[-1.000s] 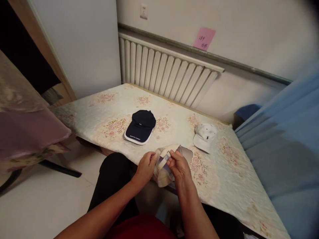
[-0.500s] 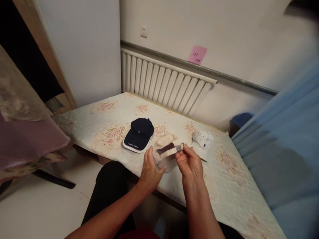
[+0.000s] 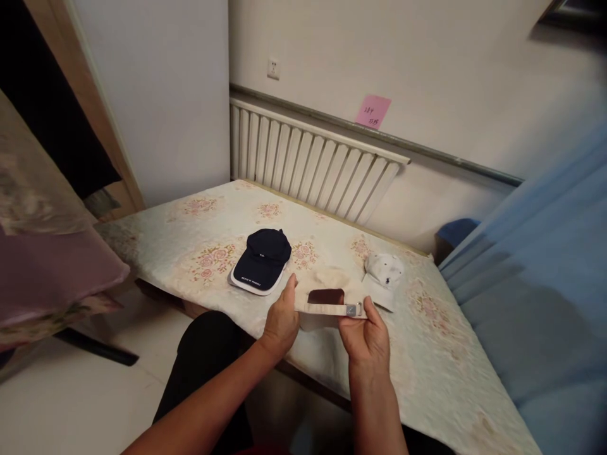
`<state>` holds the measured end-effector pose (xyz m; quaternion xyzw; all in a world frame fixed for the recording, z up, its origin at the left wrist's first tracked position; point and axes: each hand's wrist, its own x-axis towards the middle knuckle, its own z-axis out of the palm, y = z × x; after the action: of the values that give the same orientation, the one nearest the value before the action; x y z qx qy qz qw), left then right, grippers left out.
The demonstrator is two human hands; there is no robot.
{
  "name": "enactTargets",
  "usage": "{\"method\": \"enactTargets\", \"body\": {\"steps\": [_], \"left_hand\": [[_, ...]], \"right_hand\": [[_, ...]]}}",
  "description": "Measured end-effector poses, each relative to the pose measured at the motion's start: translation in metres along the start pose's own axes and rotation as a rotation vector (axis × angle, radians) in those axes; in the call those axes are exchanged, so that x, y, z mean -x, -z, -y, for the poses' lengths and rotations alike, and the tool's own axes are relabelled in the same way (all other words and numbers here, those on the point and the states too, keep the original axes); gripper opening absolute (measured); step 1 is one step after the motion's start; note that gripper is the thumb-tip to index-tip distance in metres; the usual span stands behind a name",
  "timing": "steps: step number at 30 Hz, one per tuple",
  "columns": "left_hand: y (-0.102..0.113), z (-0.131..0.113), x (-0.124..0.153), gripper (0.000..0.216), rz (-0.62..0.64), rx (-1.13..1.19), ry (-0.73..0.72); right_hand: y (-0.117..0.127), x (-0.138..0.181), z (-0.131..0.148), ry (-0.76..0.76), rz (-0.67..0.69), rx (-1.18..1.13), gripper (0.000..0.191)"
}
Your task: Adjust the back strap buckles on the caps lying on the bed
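Between my hands is a cream baseball cap point(image 3: 327, 278), its back opening and strap turned toward me. The strap point(image 3: 327, 309) runs level across the opening, with a grey metal buckle near its right end. My left hand point(image 3: 283, 319) grips the cap's left side, thumb up along the edge. Around the right side by the buckle, my right hand point(image 3: 365, 332) is closed on the cap, fingers underneath. A navy cap point(image 3: 266, 258) with a white-edged brim lies beyond my left hand. Behind my right hand rests a white cap point(image 3: 385, 273) with a small dark logo.
A table or bed with a floral cover point(image 3: 427, 354) lies in front of me. Along the wall runs a white radiator point(image 3: 308, 155), with a pink note point(image 3: 373, 112) above it. A blue curtain point(image 3: 545, 284) hangs at the right. Draped cloth point(image 3: 57, 265) is at the left.
The cap has turned so its strap, slanted before, now lies level and faces me. My right hand has moved lower, and my left hand has closed on the cap's side.
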<state>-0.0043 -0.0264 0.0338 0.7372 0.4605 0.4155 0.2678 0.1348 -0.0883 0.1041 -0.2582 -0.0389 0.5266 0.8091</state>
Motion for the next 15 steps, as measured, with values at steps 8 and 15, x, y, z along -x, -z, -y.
{"method": "enactTargets", "body": {"steps": [8, 15], "left_hand": [[-0.004, -0.013, 0.014, 0.058, -0.073, 0.034, 0.037], [0.005, -0.039, 0.049, 0.034, 0.384, 0.920, 0.369]], "right_hand": [[0.008, -0.003, 0.014, 0.103, 0.011, -0.053, 0.025], [0.014, -0.003, 0.018, 0.134, -0.028, -0.063, 0.026]]}}
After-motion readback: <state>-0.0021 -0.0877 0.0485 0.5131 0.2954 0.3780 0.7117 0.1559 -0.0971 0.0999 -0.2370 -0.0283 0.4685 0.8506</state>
